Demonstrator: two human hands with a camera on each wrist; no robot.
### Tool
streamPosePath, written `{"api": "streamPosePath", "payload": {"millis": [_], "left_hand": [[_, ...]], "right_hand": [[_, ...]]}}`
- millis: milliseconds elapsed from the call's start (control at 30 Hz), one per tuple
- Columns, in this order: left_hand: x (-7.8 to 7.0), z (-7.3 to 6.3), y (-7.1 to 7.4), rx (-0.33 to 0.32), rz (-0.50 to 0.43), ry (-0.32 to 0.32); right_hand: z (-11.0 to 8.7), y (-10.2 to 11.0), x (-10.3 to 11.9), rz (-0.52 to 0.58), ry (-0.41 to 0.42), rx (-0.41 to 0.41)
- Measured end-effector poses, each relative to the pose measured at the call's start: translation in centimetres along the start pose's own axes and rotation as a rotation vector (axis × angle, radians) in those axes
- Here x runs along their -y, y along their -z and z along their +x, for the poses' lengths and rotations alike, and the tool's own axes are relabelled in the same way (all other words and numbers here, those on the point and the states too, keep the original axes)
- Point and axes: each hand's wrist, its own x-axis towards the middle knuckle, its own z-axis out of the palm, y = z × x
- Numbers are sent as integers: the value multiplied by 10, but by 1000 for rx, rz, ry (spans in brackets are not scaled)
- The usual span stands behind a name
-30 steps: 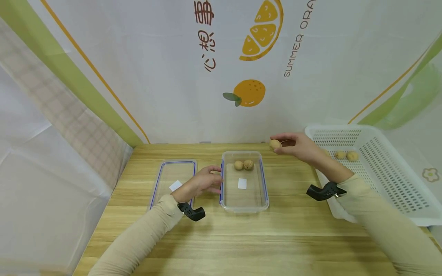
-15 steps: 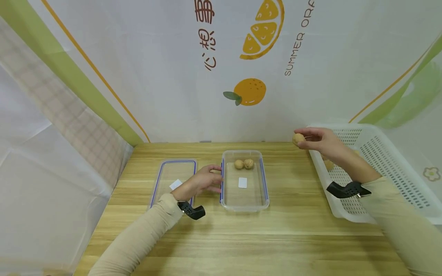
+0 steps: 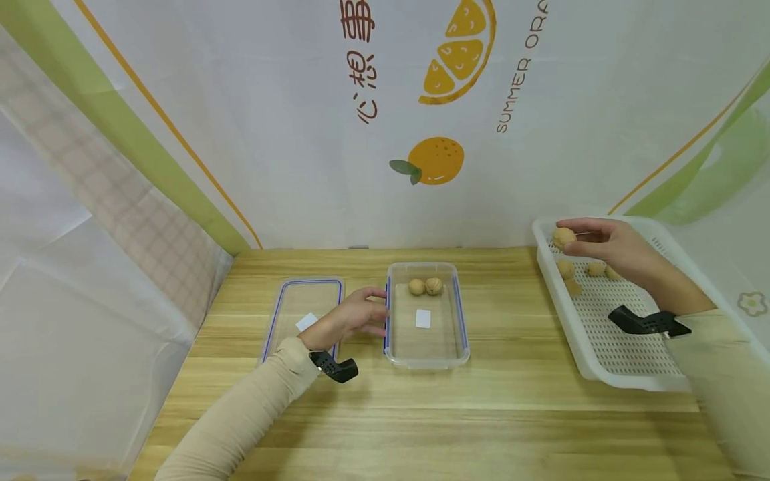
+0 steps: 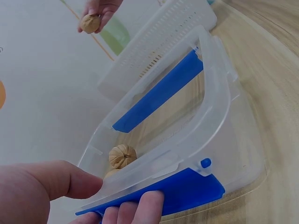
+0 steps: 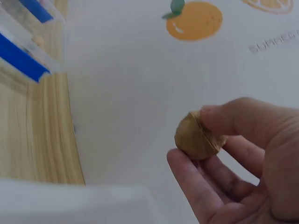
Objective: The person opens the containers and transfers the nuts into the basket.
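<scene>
The right hand [image 3: 613, 244] pinches a single walnut [image 5: 198, 135] between its thumb and fingertips, the nut lying at the very tips, to the left of the palm. Beneath this hand is the white perforated basket [image 3: 568, 327]; more walnuts [image 3: 565, 268] lie in it, lower than the hand and nearer the person, one partly hidden by the hand.

The left hand [image 3: 355, 312] has its fingers spread and relaxed, touching the near-side blue locking flap [image 4: 187, 191] of a clear plastic container [image 3: 424, 365], which sits just to that hand's right. Inside, ahead and right of the left hand, two walnuts [image 3: 433, 286] rest side by side at the far end. To its left, partly behind the wrist, lies the blue-edged lid [image 3: 301, 304].
</scene>
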Motion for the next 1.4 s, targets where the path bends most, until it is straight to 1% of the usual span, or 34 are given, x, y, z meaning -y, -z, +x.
{"api": "streamPosePath", "payload": {"millis": [267,400,533,600,667,800,967,1133,1400], "left_hand": [[1,-1,0,-2,0,0],[0,0,1,-3,-5,9],[0,0,2,1,-4,9],[0,0,2,1,-5,9],[0,0,2,4,-4,8],[0,0,1,5,-2,6],[1,0,1,3,-1,5],[0,0,1,5,-10,13],[-1,-1,1,15,-22,14]], "right_hand": [[2,23,-32,-70,-8,-7],[2,29,-46,-86,-10,4],[2,35,-56,-121,-40,20],[3,36,-62,-129,-42,31],[3,37,-69,-131,-34,36],[3,38,-84,-100,-10,48],[4,36,-99,-53,-24,79],[8,35,-112,-76,-54,90],[9,33,-125,-115,-109,124]]}}
